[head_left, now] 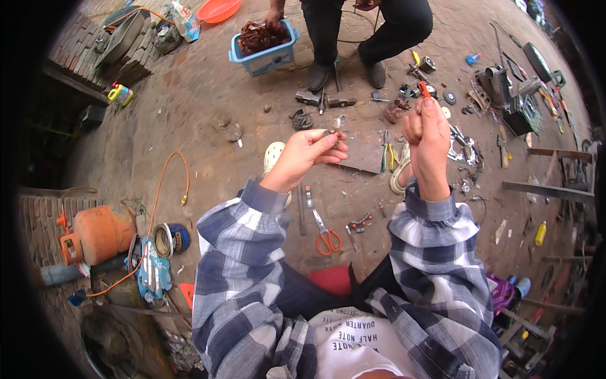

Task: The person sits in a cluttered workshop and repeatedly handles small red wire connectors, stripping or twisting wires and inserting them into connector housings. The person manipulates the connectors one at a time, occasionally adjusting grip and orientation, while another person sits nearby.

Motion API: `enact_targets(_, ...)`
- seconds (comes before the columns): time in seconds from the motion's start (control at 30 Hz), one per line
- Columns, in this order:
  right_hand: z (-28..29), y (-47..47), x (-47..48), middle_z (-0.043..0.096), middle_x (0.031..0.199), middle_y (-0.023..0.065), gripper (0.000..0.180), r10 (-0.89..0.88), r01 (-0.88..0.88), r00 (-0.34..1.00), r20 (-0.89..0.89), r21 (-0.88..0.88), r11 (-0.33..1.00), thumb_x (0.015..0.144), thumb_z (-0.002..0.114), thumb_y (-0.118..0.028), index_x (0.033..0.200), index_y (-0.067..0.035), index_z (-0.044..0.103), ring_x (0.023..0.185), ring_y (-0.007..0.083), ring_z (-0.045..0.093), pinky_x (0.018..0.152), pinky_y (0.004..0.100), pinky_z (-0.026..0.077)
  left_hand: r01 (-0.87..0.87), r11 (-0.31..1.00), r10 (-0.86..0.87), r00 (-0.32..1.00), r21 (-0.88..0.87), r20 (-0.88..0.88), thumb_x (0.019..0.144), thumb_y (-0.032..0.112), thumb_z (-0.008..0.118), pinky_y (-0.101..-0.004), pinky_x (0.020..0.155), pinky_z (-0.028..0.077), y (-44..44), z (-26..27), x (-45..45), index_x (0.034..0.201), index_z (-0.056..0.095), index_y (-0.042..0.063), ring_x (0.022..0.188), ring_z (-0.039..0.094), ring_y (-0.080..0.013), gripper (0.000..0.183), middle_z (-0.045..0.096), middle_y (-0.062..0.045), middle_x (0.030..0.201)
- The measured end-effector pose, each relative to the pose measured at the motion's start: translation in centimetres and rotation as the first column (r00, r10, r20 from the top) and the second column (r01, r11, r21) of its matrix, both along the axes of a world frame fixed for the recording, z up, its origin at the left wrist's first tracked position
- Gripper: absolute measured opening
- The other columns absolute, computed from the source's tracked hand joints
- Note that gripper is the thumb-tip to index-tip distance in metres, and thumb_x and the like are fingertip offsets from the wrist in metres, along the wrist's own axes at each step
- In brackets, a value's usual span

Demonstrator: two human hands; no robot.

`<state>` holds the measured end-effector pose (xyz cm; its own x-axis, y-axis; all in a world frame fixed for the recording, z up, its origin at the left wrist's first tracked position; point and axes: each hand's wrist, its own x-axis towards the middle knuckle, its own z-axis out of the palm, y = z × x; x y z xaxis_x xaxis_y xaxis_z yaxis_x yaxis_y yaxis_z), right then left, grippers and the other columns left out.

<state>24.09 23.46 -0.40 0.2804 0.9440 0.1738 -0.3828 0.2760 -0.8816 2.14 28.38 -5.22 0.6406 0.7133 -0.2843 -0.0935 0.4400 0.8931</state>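
My left hand point(310, 154) pinches a small dark part with a red bit between thumb and fingers; its exact kind is too small to tell. My right hand point(427, 125) is closed in a fist, raised, with a red piece point(424, 89) sticking out above the thumb. Beneath and between my hands, a flat metal plate point(360, 154) lies on the ground, and pliers with green and yellow handles point(389, 154) rest at its right edge. Nearer to me are orange-handled scissors point(327, 240), a dark bar point(301, 211) and small black-and-red parts point(360, 222).
Ahead, another person in black trousers point(322, 33) reaches into a blue plastic bin point(267, 59) of reddish-brown tangled material. A hammer head point(310, 98) lies at their feet. Metal parts and a gasket point(461, 148) lie right; an orange gas cylinder point(105, 233) and hose point(158, 201) are left.
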Motion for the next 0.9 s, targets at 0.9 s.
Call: enact_targets(0.9,-0.6,1.3,2.9,0.033,0.053,-0.0057,0.026,-0.279,0.256,0.914,-0.295,-0.116,0.96,0.097,0.046,-0.027,0.079,-0.009,0.045,0.043,0.0052,0.03,0.039,0.0234,0.023,0.231,0.844,-0.098,0.954,0.485,-0.285,0.092,0.011,0.051,-0.0203,0.065,0.042,-0.4,2.2,-0.4,0.108,0.06,0.0,0.075,0.052,-0.0063,0.021,0.059,-0.001,0.089)
